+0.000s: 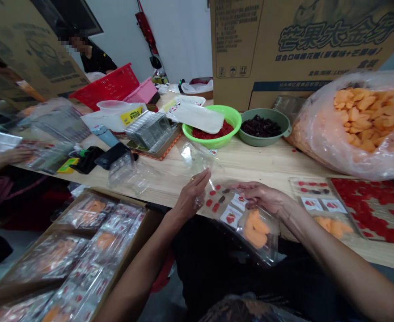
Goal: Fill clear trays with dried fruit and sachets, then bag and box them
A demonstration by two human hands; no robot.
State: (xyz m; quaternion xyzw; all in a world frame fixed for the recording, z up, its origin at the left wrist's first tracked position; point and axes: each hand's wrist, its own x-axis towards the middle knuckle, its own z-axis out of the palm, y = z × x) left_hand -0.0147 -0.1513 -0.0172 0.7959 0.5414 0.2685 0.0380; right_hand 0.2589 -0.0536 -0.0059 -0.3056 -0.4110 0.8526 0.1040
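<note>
Tabletop lies partly hidden behind the tray.

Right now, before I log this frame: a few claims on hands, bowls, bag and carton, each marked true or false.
1. The right hand holds the clear tray. True.
2. The dark green bowl is right of the bright green bowl in the picture. True.
3. The bright green bowl holds white packets. False: it holds red pieces.
4. The open carton is at the lower left of the picture. True.
5. The large plastic bag is full of red pieces. False: the bag holds orange pieces.
</note>
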